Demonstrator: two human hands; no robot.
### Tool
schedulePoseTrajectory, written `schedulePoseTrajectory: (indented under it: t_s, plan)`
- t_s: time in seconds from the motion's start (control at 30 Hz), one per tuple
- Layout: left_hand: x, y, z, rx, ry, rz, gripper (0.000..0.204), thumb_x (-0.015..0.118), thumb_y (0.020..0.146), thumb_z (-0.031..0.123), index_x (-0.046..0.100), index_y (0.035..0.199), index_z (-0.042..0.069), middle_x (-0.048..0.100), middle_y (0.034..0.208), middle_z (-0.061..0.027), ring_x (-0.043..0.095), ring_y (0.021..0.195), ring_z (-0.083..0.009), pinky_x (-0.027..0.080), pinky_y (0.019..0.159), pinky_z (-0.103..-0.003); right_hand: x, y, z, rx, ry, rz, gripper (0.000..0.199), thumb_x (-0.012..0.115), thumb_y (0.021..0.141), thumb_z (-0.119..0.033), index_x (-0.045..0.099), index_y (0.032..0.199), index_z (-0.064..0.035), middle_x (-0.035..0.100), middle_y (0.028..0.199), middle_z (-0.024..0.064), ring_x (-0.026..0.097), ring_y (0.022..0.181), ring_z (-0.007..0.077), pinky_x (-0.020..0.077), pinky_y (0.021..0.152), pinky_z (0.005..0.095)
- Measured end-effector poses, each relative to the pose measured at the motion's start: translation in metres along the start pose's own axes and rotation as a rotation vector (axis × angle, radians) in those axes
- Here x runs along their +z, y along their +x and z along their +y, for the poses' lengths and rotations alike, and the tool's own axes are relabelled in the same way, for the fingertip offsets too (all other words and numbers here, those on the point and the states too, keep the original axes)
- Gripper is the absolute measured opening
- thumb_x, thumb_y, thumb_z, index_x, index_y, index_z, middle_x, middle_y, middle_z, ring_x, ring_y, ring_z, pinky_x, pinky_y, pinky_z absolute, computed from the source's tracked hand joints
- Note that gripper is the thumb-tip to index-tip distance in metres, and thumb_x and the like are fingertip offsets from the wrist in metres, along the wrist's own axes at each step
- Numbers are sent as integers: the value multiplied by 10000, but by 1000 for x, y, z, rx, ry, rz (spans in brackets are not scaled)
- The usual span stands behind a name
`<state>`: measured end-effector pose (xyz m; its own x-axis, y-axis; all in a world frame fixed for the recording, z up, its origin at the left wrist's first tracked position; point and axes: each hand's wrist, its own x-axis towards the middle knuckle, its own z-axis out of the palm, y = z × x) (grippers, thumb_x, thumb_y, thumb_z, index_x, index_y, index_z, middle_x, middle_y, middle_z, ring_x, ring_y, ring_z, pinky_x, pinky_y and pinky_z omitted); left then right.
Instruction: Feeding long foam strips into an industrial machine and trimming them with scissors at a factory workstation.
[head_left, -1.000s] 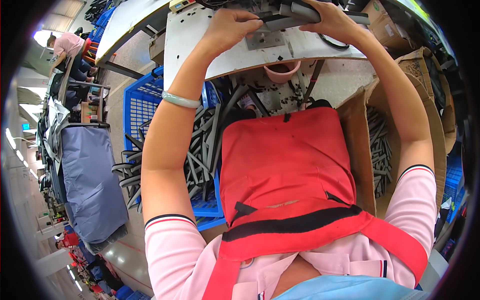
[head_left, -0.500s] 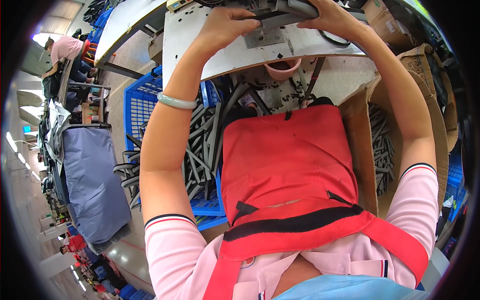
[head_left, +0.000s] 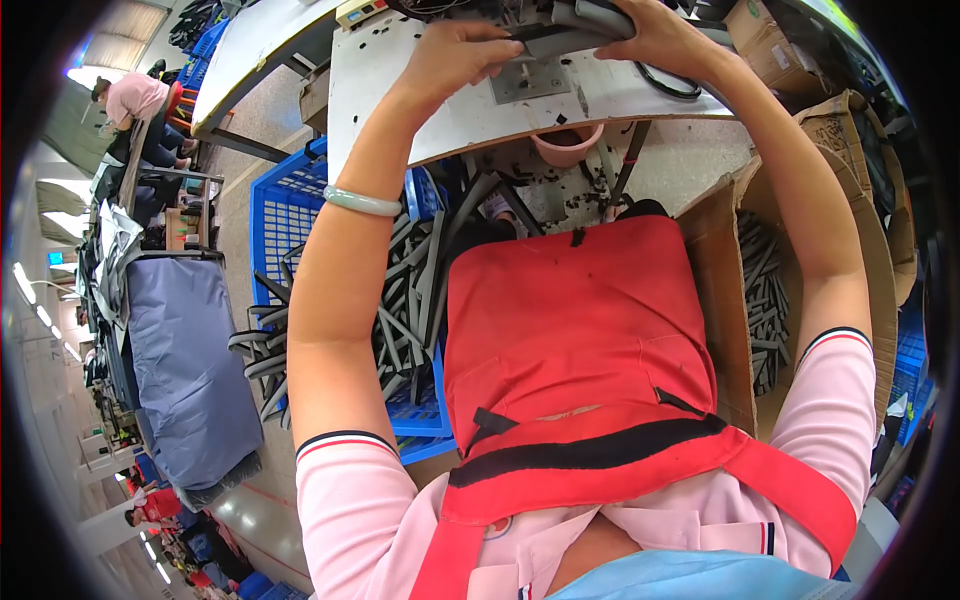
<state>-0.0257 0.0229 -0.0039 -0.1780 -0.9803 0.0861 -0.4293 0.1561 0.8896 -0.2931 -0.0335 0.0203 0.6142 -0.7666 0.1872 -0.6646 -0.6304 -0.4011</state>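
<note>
Over the far side of the white table, my left hand [head_left: 458, 58] is closed with its fingertips on the left end of a grey strip with a black edge [head_left: 560, 43]. My right hand [head_left: 655, 38] wraps round the right end of a bundle of thick grey strips [head_left: 592, 16], close to the upper rim of the picture. Below the strips, a metal plate [head_left: 530, 82] is set into the table top [head_left: 400, 110]. Dark machine parts behind the strips are partly cut off.
A blue crate [head_left: 280, 185] heaped with grey-black strips [head_left: 405, 290] stands left of my red apron [head_left: 580, 290]. On the right is a cardboard box [head_left: 720, 290] of shorter grey pieces [head_left: 762, 290]. A pink bucket [head_left: 566, 145] sits under the table. Another person [head_left: 140, 100] is far left.
My left fingers have shifted slightly at the strip's end, and less of its black edge shows between them. The right hand keeps its grip. The whole view has shifted a little.
</note>
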Motion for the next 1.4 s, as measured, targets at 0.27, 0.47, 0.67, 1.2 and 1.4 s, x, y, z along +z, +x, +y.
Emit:
schedulePoseTrajectory:
  t_s: [0.27,0.47,0.67,1.2,1.4]
  plan:
    - [21,-67,22,-200,-373,-383,322,680,880,206,662,1125,-2,630,742,-14,561,643,-70,454,610,-207,-37,-83,-38,-307,40,55,506,755,790,-243,584,1203,-6,613,1121,168,596,1042,313,467,909,389]
    - [46,-106,10,-236,-512,-452,313,692,879,214,669,1117,13,635,742,-13,572,643,-69,461,605,-209,-52,-234,0,272,27,269,316,688,833,-51,619,1142,-55,641,1023,54,592,956,137,449,863,263]
    - [71,-129,6,-330,-563,-432,246,688,884,207,693,1033,11,646,755,-14,585,654,-66,462,605,-196,-14,-300,-18,364,-198,-25,576,698,754,-24,548,1303,-115,539,1325,96,470,1268,288,367,1083,378]
    - [65,-177,8,-349,-553,-316,232,711,861,148,697,1027,-15,686,888,-16,599,780,-42,467,718,-172,74,-162,-86,44,735,-434,351,468,1022,-266,579,1228,-3,575,964,-28,472,873,56,414,803,213]
    - [72,-175,9,-334,-601,-318,234,710,864,158,695,1021,-14,682,877,-12,582,750,-49,461,693,-180,77,-160,-76,109,807,-496,392,460,1027,-318,579,1239,-11,589,976,-31,477,915,43,419,819,212]
